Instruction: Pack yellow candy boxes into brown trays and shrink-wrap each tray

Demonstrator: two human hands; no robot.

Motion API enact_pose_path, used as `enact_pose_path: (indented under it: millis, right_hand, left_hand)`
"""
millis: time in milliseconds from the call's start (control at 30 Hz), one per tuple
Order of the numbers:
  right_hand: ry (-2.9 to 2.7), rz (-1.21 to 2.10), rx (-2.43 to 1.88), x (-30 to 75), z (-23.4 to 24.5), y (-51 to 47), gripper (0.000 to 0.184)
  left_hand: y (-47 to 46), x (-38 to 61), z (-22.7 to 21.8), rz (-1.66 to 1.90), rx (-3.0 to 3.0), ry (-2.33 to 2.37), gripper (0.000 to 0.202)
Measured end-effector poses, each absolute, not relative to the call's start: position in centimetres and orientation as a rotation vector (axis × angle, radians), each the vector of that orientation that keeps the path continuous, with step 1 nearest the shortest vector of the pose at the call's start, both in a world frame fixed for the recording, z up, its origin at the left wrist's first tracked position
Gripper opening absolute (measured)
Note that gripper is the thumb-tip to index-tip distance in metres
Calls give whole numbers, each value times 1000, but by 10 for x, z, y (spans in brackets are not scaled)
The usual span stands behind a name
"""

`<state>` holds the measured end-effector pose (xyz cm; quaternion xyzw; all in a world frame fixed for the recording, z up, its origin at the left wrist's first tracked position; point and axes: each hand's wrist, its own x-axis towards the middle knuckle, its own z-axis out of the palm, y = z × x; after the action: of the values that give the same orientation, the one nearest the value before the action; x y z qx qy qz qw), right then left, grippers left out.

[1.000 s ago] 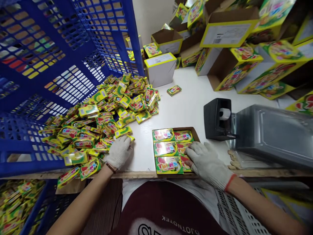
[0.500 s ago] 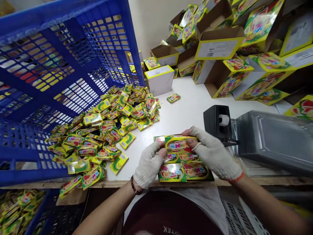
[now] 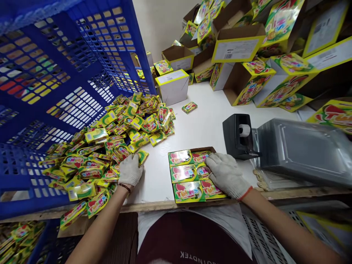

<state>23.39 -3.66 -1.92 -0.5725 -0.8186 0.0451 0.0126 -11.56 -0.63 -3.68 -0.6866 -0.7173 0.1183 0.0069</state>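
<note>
A low cardboard tray near the table's front edge holds several yellow-green "Twins" packets laid flat in two columns. My right hand, in a white knit glove, lies flat on the right column with fingers stretched out. My left hand, also gloved, rests on the near edge of a big loose pile of the same packets, its fingers curled over one packet.
A tipped blue plastic crate looms at the left over the pile. A black tape dispenser and a grey metal machine stand to the right. Open and closed printed cartons crowd the back. One stray packet lies alone.
Half a second ago both hands held a packet above the tray. Now it lies in the tray, the right hand presses the packets, and the left hand has gone back to the pile.
</note>
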Motion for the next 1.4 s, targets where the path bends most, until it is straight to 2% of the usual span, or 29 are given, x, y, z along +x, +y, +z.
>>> enact_pose_path:
  millis: [100, 167, 267, 333, 467, 567, 633, 700, 733, 900, 1033, 1167, 1333, 1400]
  right_hand:
    - [-2663, 83, -1794, 232, -19, -37, 33]
    - [-2667, 91, -1792, 233, -19, -36, 33]
    - [-2579, 147, -1731, 236, -18, -35, 30]
    - [-2411, 242, -1667, 236, -14, -33, 30]
    - [-1830, 789, -1452, 226, 4, -28, 39]
    - [-1429, 1258, -1177, 216, 18, -24, 56]
    - [-1364, 1448, -1040, 212, 26, -23, 66]
    - [-1426, 1552, -1021, 214, 33, -21, 67]
    - [-1461, 1559, -1050, 217, 36, -20, 64]
    - [-1701, 1163, -1335, 248, 47, 3, 43]
    - [-2115, 940, -1633, 265, 41, 29, 27]
    - [-2436, 888, -1644, 255, 20, 40, 9]
    - [-2479, 311, -1475, 241, -24, 29, 21]
    - [-2503, 120, -1468, 239, -41, 22, 34]
  left_hand:
    - [-4, -112, -35, 395, -2135, -2316, 43]
    - [-3, -109, -31, 290, -2149, -2365, 43]
    - [-8, -100, -24, -191, -2228, -2337, 54]
    - [-15, -89, -18, -598, -2326, -2136, 62]
    - [-30, -51, -4, -1175, -2573, -1724, 61]
    - [-37, -14, 9, -1632, -2844, -1879, 57]
    - [-39, 9, 17, -2098, -3054, -2038, 53]
    - [-39, 26, 24, -2443, -3229, -2058, 49]
    - [-38, 31, 25, -2461, -3280, -2071, 46]
    - [-32, 15, 13, -1803, -2937, -2377, 30]
    - [-14, -28, -10, -1425, -2685, -2204, 33]
    - [21, -60, -28, -746, -2544, -2141, 27]
    - [63, -64, -44, -339, -2493, -2146, 19]
    - [73, -58, -50, -206, -2495, -2121, 18]
